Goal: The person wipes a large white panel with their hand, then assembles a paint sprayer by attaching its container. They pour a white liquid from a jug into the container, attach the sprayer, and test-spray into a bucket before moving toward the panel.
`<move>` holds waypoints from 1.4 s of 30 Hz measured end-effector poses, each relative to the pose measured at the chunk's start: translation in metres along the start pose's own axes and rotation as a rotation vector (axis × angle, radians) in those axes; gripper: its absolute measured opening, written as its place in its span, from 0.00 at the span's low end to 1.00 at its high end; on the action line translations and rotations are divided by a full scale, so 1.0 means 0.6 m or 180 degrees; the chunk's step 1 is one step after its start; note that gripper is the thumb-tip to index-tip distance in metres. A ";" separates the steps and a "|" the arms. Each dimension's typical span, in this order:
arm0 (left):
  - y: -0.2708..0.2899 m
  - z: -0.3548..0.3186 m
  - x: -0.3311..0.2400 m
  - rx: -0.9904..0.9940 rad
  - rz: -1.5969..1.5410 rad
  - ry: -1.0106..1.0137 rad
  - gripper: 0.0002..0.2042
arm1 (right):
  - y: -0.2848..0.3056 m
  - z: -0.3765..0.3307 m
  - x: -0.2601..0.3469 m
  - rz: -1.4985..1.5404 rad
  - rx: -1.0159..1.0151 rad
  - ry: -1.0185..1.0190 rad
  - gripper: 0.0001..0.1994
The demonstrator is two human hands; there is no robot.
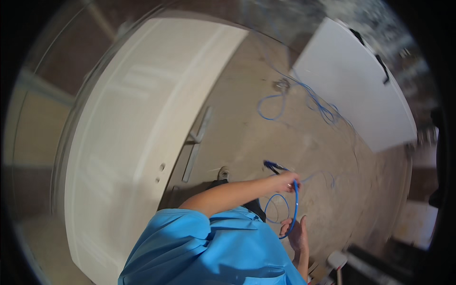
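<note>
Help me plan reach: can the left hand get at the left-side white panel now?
Probably, if it lets go: the left hand grips the blue hose, but nothing visible blocks its way to the white panel.

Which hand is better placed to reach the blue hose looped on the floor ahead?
Probably the left hand: it is stretched farther forward, nearer the floor loop, though closed on the held blue hose. The right hand sits nearer the body, at that held length's lower bend.
</note>
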State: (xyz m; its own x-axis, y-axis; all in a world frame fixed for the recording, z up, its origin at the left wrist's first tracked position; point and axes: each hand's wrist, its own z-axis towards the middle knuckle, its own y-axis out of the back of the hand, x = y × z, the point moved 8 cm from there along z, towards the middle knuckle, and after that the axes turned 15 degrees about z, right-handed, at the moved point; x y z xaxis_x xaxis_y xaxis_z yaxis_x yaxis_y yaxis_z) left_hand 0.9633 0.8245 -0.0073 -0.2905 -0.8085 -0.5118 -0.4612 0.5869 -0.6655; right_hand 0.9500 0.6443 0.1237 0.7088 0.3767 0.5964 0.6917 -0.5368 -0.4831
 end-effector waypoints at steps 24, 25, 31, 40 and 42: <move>0.607 0.024 -0.261 -0.2906 0.2473 0.0879 0.22 | 0.506 0.684 0.547 -0.0988 -0.2285 0.0205 0.17; 0.617 -0.011 -0.261 -0.3048 0.2011 0.0952 0.24 | 0.546 0.698 0.568 -0.1135 -0.2449 0.0216 0.20; 0.616 -0.017 -0.310 -0.3431 0.1006 0.1074 0.19 | 0.702 0.791 0.765 -0.2386 -0.2948 0.0800 0.24; 0.640 0.207 -0.452 -0.3155 0.0604 0.0495 0.16 | 0.506 1.018 0.963 -0.3747 -0.2279 0.1319 0.20; 0.622 0.239 -0.505 -0.3154 0.0473 0.0341 0.18 | 0.446 1.140 0.898 -0.3723 -0.1626 0.0982 0.19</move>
State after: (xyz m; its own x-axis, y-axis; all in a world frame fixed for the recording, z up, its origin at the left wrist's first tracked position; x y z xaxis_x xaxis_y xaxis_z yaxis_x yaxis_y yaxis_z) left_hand 0.9996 1.2949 -0.1783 -0.4530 -0.7582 -0.4689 -0.8893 0.4214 0.1778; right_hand 1.6113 1.2198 -0.1227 -0.3779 0.6609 0.6484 0.6935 -0.2618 0.6711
